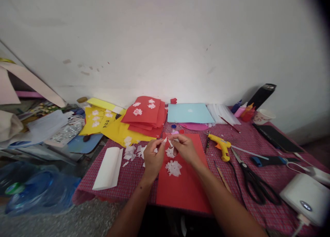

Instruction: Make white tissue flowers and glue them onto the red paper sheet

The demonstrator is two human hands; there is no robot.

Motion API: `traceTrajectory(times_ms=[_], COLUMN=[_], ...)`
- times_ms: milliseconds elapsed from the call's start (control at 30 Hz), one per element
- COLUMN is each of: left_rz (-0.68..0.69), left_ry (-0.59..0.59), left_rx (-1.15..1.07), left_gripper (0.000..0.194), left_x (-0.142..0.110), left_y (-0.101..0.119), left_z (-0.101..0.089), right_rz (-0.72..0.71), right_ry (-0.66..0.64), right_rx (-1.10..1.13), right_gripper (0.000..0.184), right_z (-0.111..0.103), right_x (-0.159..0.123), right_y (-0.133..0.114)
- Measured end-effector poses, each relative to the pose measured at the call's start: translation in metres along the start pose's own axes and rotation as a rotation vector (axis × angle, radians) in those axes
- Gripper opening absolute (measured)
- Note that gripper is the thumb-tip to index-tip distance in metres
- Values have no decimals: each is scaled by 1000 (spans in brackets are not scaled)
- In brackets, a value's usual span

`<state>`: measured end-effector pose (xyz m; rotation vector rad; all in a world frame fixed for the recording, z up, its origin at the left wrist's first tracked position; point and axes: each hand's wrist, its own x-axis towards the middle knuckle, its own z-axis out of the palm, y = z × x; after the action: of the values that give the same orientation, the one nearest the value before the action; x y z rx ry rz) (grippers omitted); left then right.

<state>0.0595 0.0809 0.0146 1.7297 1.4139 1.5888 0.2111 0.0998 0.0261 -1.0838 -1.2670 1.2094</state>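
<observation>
There are two hands (154, 155) (186, 149), one glue gun (223, 148), one flask (261, 96).

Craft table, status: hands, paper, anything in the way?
Left hand, right hand: both pinching white paper bits. Two white paper flowers on red sheet. Glue gun beside sheet, apart from both hands; nothing seen blocking them.

You can't read any words or numbers here for sure. At nine o'clock in your view, the yellow sheet (99, 122) has small black marks (106, 123) like writing, too blurry to read. At three o'clock, the paper cup (263, 116) has brown marks you can't make out. At four o'clock, the white box (300, 190) has a dark oval (306, 205), its light marks too tiny.
</observation>
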Motion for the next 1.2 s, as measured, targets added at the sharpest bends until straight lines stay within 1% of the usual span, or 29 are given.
traceTrajectory(times_ms=[100, 200, 300, 400, 567, 633, 733, 967, 1067, 1200], left_rz=[19, 59, 88, 112, 184, 191, 160, 5, -6, 9], left_ry=[2, 6, -3, -19, -53, -65, -76, -112, -121, -106], left_rx=[-4, 4, 10, 7, 35, 41, 21, -94, -103, -84], left_gripper=[10, 7, 6, 5, 7, 8, 10, 14, 15, 14], left_x=[0, 0, 0, -1, -3, -3, -2, -2, -3, -2], left_y=[0, 0, 0, -2, -9, -10, -7, 0, -1, -3], left_z=[0, 0, 1, 1, 4, 5, 6, 2, 1, 1], right_rz=[23, 19, -13, -22, -7, -7, -14, -27, -25, -30], right_ry=[-8, -33, -90, -117, -104, -90, -64, -43, -29, -32], right_rx=[-31, -51, -60, -42, -22, -27, -46, -69, -79, -88], right_gripper=[13, 13, 22, 28, 31, 31, 29, 23, 22, 20], right_z=[0, 0, 0, -1, 1, 2, 2, 2, 2, 2], right_x=[1, -1, -2, -3, -2, -2, -1, -3, -3, -3], right_y=[0, -2, -4, -4, -1, 0, -2, -8, -9, -10])
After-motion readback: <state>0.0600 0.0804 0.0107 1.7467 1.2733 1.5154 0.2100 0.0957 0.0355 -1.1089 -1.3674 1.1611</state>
